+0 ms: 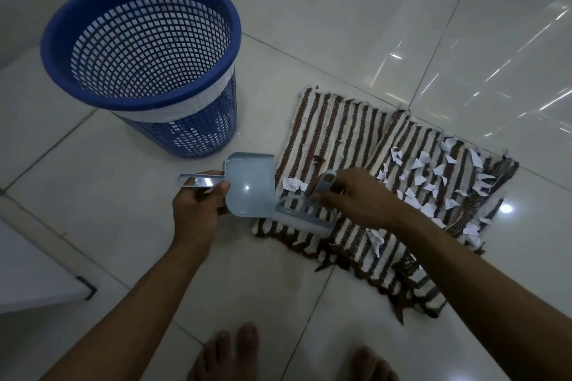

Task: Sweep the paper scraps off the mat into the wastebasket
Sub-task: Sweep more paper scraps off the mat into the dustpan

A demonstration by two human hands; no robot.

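Note:
A brown-and-white striped mat [346,133] lies on the tiled floor, with several white paper scraps [433,182] scattered over its right half. My left hand [198,207] grips the handle of a pale blue dustpan [250,185] at the mat's left edge. My right hand [353,195] holds a pale blue hand brush [303,216] by its handle, the brush head low on the mat beside the dustpan's mouth. A couple of scraps [294,185] lie just by the pan. The blue mesh wastebasket [93,9] stands upright at the upper left.
Glossy white floor tiles [402,25] surround the mat. A white piece of furniture with a dark corner foot [88,288] sits at the lower left. My bare feet [235,353] are at the bottom edge.

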